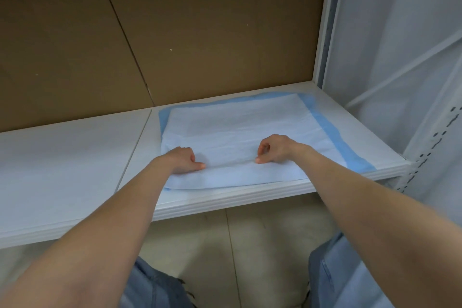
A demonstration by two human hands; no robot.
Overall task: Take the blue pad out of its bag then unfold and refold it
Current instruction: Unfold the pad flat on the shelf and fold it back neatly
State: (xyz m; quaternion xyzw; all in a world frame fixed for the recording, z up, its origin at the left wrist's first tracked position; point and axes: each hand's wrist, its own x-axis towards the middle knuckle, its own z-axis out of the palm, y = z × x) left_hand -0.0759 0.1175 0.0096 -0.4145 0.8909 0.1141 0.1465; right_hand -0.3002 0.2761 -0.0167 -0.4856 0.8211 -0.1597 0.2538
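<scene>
Item: blue pad (237, 132), lying spread out on the right-hand section of the white shelf (75, 170), pale face up, with a darker blue border showing along its back and right edges. Its near edge sits just short of the shelf's front lip, and its right border runs near the shelf's right end. A light crease crosses the pad from side to side towards the shelf front. Item: left hand (183, 160), resting on the pad at the left end of that crease, fingers curled under, thumb stretched out flat against the material and pointing inward. Item: right hand (273, 149), on the pad at the crease's right end, fingers loosely bent, thumb tip touching the material and pointing inward. For both hands, I cannot tell whether the curled fingers have any of the pad gathered in them or only press on it. Item: brown cardboard backing (175, 32), standing behind the shelf. Item: white upright post (327, 20), at the shelf's right rear corner. Item: translucent white sheeting (400, 45), hanging beyond the shelf's right end. Item: pale floor (262, 232), below the shelf front.
</scene>
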